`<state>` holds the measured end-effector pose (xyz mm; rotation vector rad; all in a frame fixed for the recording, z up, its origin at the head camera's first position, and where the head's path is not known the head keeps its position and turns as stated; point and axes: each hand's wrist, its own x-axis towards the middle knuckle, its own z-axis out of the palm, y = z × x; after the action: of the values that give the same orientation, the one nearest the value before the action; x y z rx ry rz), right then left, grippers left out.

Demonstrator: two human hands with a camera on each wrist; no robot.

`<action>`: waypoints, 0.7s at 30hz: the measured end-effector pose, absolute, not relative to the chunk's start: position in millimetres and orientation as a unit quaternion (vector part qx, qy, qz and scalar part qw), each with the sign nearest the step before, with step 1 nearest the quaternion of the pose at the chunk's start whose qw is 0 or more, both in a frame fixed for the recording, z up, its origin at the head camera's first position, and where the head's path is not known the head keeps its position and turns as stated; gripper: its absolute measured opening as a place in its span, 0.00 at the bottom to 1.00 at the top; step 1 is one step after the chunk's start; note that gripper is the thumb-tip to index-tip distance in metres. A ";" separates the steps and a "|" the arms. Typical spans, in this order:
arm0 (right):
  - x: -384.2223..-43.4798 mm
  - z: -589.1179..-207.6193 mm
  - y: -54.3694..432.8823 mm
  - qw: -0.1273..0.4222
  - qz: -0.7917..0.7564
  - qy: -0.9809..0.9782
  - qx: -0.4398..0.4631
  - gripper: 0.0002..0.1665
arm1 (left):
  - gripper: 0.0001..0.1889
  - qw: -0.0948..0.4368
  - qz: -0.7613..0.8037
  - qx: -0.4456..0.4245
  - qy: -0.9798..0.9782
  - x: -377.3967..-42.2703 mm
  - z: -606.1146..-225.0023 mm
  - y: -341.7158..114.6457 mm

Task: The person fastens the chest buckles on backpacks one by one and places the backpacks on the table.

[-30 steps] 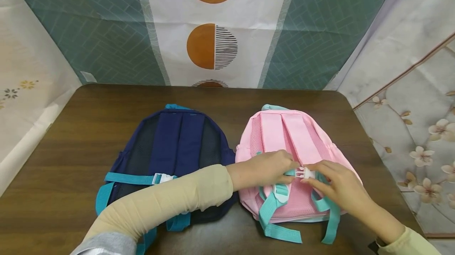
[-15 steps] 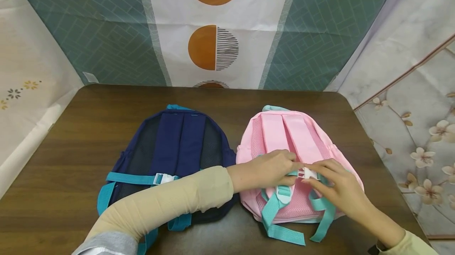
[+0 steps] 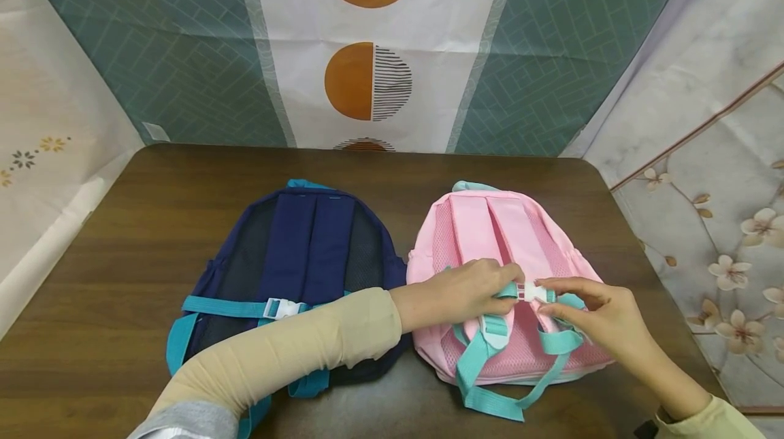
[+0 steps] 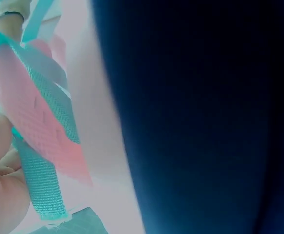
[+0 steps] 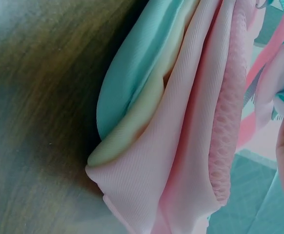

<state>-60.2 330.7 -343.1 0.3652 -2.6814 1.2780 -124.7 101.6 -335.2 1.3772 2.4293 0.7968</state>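
A pink backpack [image 3: 478, 221] lies with its straps upward on the table. A white side-release buckle [image 3: 531, 292] on teal webbing is held above its lower back. My left hand [image 3: 462, 291] pinches the buckle's left end where the teal webbing [image 3: 507, 290] enters. Thumb and index finger of my right hand [image 3: 603, 310] grip the buckle's right part from above and below. Its two halves meet, with small slots showing at the left. In the left wrist view, a teal strap end [image 4: 43, 185] hangs beside fingers. The right wrist view shows the pink backpack's side [image 5: 147, 161].
A navy backpack [image 3: 306, 241] lies left of the pink one, partly under my left forearm; its white buckle [image 3: 283, 307] is fastened on blue webbing. Both rest on a brown wooden table [image 3: 122, 275]. A patterned cloth [image 3: 202, 51] hangs behind.
The buckle's halves have come closer together. My right hand has shifted right, its fingers more spread around the buckle. The loose teal strap below has swung left.
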 end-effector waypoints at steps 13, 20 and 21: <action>-65.2 -342.3 331.8 0.038 0.420 -0.906 0.043 0.20 | 0.23 0.052 0.238 0.521 0.818 -119.8 -339.2 100.4; -64.9 -344.2 324.6 0.029 0.421 -0.904 0.060 0.18 | 0.22 0.079 0.233 0.505 0.827 -119.3 -336.7 102.7; -63.9 -344.1 324.9 0.021 0.417 -0.907 0.056 0.18 | 0.23 0.092 0.235 0.498 0.830 -119.1 -335.8 103.1</action>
<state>-63.9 324.9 -344.1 0.1727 -2.8115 1.2931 -119.1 103.1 -335.8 1.4795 2.4640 0.6980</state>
